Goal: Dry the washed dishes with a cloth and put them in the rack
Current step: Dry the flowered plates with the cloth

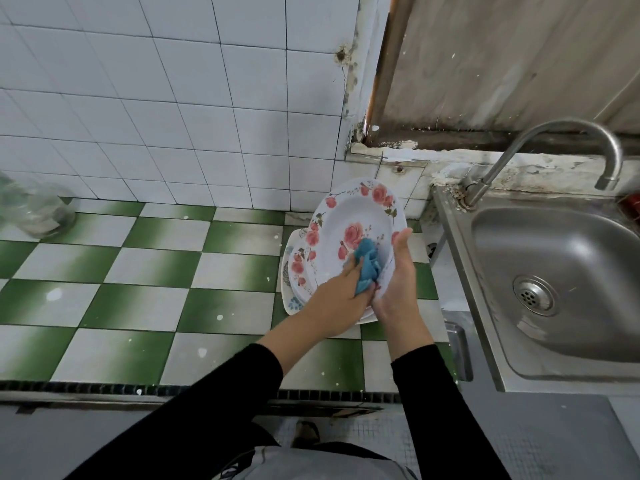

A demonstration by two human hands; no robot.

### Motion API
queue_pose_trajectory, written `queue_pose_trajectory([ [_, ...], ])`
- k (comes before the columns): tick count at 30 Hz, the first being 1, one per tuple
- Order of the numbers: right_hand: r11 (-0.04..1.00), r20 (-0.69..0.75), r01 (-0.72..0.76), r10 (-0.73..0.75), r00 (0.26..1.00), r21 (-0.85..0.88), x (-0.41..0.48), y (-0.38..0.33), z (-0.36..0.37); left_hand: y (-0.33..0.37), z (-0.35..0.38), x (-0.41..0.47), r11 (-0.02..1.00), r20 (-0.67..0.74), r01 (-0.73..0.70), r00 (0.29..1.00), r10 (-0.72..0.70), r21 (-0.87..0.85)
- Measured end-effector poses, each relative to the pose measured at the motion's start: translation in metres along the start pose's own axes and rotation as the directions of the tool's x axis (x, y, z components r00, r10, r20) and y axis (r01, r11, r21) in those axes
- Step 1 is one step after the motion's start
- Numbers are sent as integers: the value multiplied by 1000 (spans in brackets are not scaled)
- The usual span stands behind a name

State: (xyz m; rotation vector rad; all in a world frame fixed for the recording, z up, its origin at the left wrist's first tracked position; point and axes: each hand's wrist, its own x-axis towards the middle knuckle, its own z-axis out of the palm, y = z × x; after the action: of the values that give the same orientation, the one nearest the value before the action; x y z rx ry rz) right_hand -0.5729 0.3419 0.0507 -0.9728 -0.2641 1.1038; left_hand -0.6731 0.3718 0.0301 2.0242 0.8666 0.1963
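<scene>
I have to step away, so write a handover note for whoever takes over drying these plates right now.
Left hand grips the blue cloth, pressed on the rose-patterned plate.
Right hand holds that plate tilted over the plate stack on the checkered counter.
Done: this plate is mid-wipe.
Left: finish it, dry the stack, rack everything; no rack in view.

The 2 arms (black sleeves down to bare wrists) reach forward and meet, hands nearly touching. The left hand comes in at a slant from the left, fingers bunched round a cloth. The right hand points upward, thumb straight, gripping the edge of a plate.
</scene>
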Motion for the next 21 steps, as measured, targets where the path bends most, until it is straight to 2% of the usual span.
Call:
queue_pose_trajectory([
  [2, 999, 21, 20, -20, 1000, -38, 0, 4, 5, 12, 1, 2, 969, -97, -91, 993, 70, -231],
  [3, 999, 24, 28, -27, 999, -42, 1, 5, 7, 17, -1, 4, 946, -151, -145, 983, 104, -291],
  [5, 1000, 26, 8, -7, 1000, -29, 2, 4, 12, 18, -8, 15, 945, -243, -211, 958, 150, -248],
  [7, 999, 85, -36, 34, 996, 23, 1, 6, 12, 11, -20, 28, 961, -296, -195, 946, 132, -194],
  [8, 996, 113, -70, 64, 992, 52, 1, 5, 11, 4, -26, 34, 961, -308, -167, 947, 94, -220],
  [10, 993, 127, -99, 91, 988, 57, 0, 3, 9, 0, -34, 35, 958, -306, -132, 951, 50, -254],
  [14, 997, 30, -75, 74, 997, 26, -2, -7, 13, 12, -23, 15, 959, -181, -198, 970, 162, -203],
  [17, 1000, 59, -14, 14, 998, -9, 2, -13, 6, 22, -15, -2, 942, -87, -183, 982, 165, -280],
  [19, 1000, 57, 0, 2, 998, -32, 0, -18, 6, 29, -17, -9, 940, -71, -179, 984, 165, -292],
  [21, 1000, 87, 20, -19, 996, -14, -2, -20, 6, 34, -21, -13, 950, -118, -209, 976, 186, -234],
])
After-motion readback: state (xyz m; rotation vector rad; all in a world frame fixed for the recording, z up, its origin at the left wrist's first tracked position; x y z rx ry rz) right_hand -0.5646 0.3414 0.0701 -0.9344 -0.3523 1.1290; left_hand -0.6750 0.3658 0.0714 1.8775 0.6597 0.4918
